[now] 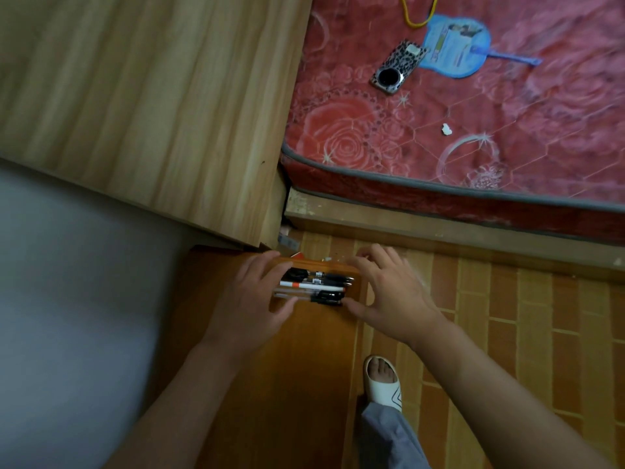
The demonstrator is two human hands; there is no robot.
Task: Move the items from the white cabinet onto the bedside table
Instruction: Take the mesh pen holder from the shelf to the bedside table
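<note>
Holding a bundle of pens (313, 287) between them, the left hand (252, 299) pinches one end while the right hand (392, 292) hovers spread at the other. Light, loose and liable to roll, they want end-to-end support. They sit at the worktop (270, 367) far edge, floor beyond, mattress (473, 130) near.

Pens (313, 287) on bedside table (270, 367), between left hand (252, 299) and right hand (394, 292).

Red mattress (473, 137), brick-patterned floor (507, 316)
</note>
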